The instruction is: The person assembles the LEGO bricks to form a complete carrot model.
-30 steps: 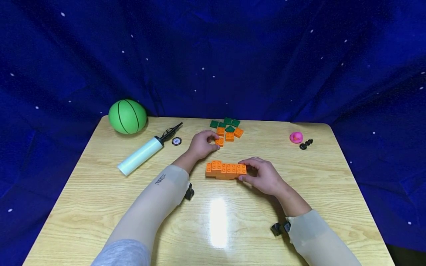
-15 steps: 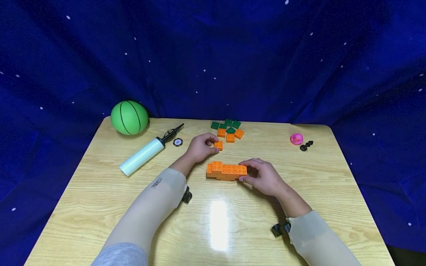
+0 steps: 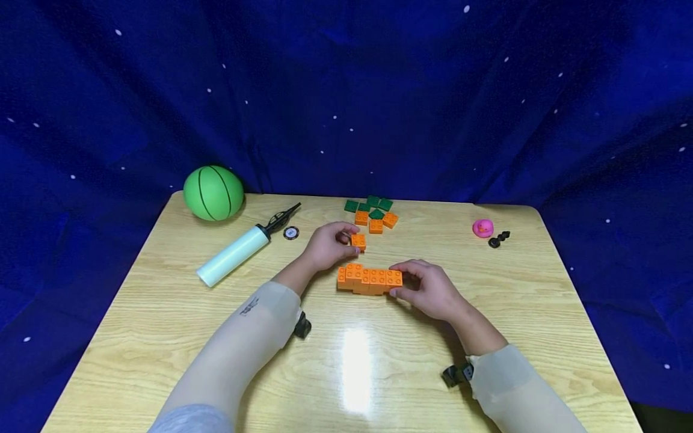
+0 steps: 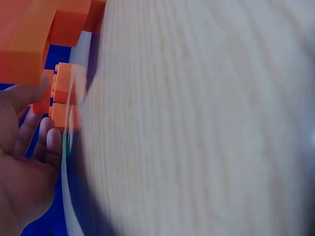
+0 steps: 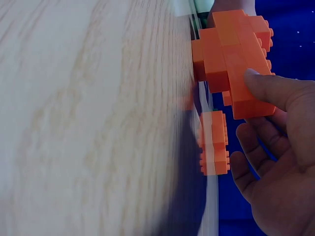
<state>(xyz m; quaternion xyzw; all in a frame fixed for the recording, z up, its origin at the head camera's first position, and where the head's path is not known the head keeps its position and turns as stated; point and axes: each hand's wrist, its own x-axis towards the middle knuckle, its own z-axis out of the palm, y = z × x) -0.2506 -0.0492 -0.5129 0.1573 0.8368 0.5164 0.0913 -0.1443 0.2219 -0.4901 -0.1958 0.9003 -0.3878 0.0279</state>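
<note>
Between thumb and fingers, my left hand (image 3: 327, 245) pinches a small orange toy brick (image 3: 358, 240) with studs on top, just behind a longer block of joined orange bricks (image 3: 370, 280). The right end of that block is held by my right hand (image 3: 430, 290), thumb on the near side and fingers on the far side. In the right wrist view, the thumb lies along the stepped block (image 5: 236, 64) and the other fingers curl loosely below. Part of the joined block (image 4: 29, 44) looms at the upper left of the left wrist view, partly hiding the pinched brick.
Behind the hands lie several loose orange bricks (image 3: 376, 227) and green bricks (image 3: 373, 201). At left are a green ball (image 3: 213, 193), a hand pump (image 3: 234, 255) and a round chip (image 3: 291, 233). A pink duck (image 3: 483, 228) and a small black object (image 3: 498, 239) sit at right.
My left hand has drawn the small orange brick away from the loose bricks, toward the joined block. My right hand stays in place on the block's right end.
</note>
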